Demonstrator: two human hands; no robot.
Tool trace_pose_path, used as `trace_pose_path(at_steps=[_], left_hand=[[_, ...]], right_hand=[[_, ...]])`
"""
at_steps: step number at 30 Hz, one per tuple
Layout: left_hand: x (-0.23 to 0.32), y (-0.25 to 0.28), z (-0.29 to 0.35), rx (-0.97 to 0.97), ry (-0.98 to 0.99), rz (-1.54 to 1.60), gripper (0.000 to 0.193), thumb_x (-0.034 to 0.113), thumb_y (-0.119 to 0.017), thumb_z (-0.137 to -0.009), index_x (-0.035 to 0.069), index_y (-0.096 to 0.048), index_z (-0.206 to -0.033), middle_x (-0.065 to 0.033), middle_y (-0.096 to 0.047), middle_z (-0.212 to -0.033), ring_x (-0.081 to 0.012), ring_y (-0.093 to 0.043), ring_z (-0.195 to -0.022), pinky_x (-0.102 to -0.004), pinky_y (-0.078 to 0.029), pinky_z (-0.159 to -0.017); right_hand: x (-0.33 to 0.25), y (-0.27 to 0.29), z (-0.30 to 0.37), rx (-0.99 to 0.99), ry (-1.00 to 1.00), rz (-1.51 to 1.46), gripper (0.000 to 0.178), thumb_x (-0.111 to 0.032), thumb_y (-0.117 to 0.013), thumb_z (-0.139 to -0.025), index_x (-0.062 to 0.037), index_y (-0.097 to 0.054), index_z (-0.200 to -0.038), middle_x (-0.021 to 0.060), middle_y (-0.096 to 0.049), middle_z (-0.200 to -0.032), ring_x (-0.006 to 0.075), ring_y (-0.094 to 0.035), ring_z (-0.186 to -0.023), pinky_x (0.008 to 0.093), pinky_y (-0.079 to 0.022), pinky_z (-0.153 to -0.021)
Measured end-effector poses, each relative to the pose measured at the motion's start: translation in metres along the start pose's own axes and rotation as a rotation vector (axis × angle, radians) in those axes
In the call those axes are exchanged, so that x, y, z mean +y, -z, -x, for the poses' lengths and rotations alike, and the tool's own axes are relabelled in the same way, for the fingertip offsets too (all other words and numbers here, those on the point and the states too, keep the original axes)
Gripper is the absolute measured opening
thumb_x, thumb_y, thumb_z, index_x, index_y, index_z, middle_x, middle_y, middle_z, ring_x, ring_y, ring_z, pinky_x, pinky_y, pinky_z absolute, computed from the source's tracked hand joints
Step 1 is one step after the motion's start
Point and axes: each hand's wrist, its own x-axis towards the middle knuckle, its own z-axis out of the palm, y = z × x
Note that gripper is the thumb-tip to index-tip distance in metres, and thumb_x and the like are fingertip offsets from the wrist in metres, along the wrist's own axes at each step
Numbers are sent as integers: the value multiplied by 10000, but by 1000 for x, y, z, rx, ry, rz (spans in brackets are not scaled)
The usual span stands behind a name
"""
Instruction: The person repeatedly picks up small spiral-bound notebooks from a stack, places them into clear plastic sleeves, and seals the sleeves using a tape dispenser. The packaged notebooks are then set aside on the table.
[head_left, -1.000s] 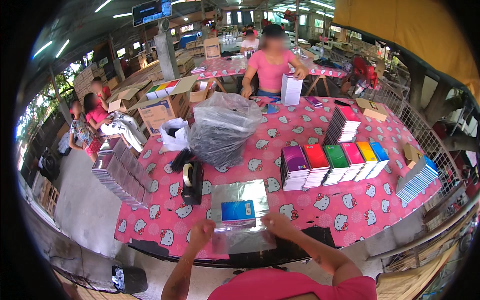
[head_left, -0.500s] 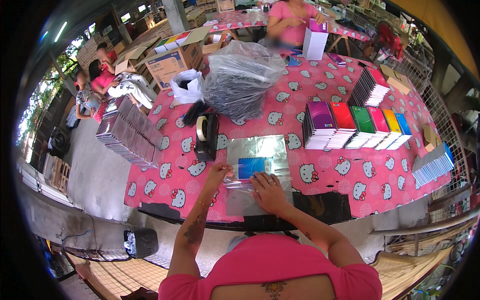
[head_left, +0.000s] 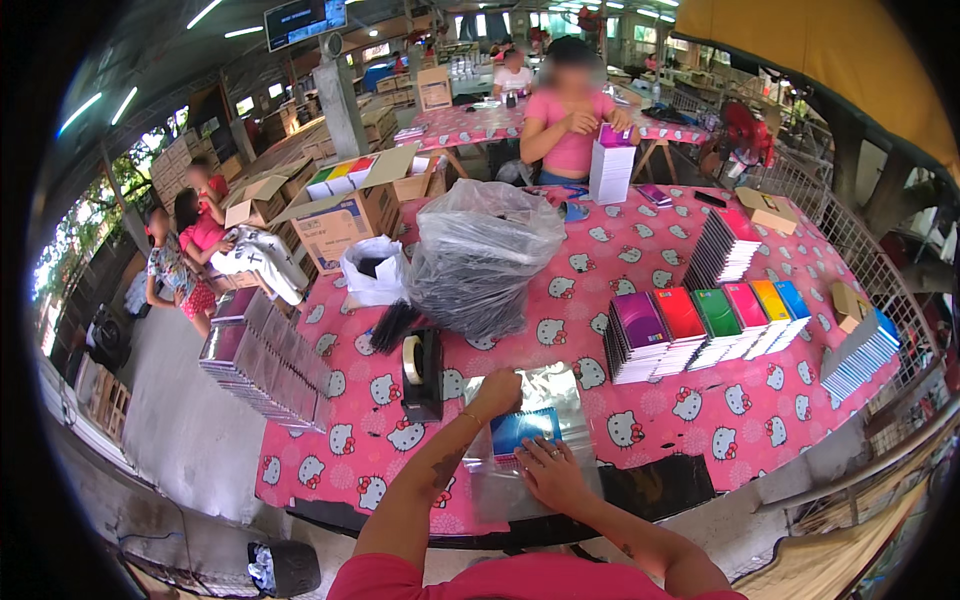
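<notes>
A blue spiral notebook [head_left: 524, 428] lies on the table inside or under a clear plastic sleeve [head_left: 490, 478]; I cannot tell which. My right hand [head_left: 553, 474] rests flat on its near right edge, fingers stretched out. At the notebook's far left corner is my left hand [head_left: 497, 392], its fingers curled down over the plastic. Whatever those fingers pinch is hidden. Just left of that hand stands a black tape dispenser [head_left: 424, 378] with a roll of tape. Beyond the sleeve sits a large clear bag [head_left: 485, 262] full of dark, thin pieces.
Stacked spiral notebooks [head_left: 718, 318] in several colours stand at right, with a blue stack [head_left: 858, 358] beyond. Sleeved notebooks [head_left: 265, 350] fill the table's left edge. A white bag [head_left: 376, 277] and a carton [head_left: 350, 228] stand behind. Across the table, a person handles a tall notebook stack [head_left: 611, 172].
My left hand has moved from beside the notebook's left side to its far left corner. My right hand stays on the notebook. The view has tilted up, showing more of the room.
</notes>
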Motion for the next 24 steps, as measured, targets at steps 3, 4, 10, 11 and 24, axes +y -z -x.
trace_pose_path(at_steps=[3,4,10,11,24], left_hand=[[14,14,6,96,-34,-44,224,154,-664,-744,13,-663,-918,-185,-665,-937,-352,-641,-909,-479,-489,-844],[15,17,5,135,-59,-85,239,157,-668,-741,18,-652,-936,-178,-666,-949,-344,-640,-915,-476,-484,-839],[14,34,13,220,-81,-71,343,205,-704,-748,35,-568,-1013,-149,-679,-912,-310,-646,-909,-458,-460,-825],[15,38,12,165,-51,-31,338,206,-708,-755,44,-584,-1024,-157,-681,-912,-319,-654,-905,-470,-463,-830],[-30,42,-24,-236,117,574,301,289,-773,-751,45,-720,-919,-132,-704,-857,-313,-682,-868,-428,-517,-794]], right_hand=[[0,-10,2,1,-36,8,455,-219,-621,-860,-137,-577,-1306,94,-511,-1412,290,-480,-1308,513,-342,-1098],[1,-11,3,3,-34,1,461,-215,-624,-855,-138,-577,-1307,92,-510,-1413,287,-479,-1309,514,-341,-1098],[-3,-7,2,0,-40,-32,472,-190,-639,-834,-136,-579,-1299,87,-510,-1408,281,-476,-1312,519,-339,-1100],[-2,-6,2,-4,-48,-40,470,-186,-640,-833,-135,-580,-1296,88,-513,-1404,282,-476,-1312,519,-340,-1099],[4,-1,2,-6,-13,-75,471,-174,-632,-844,-131,-556,-1307,85,-505,-1401,280,-465,-1315,520,-346,-1094]])
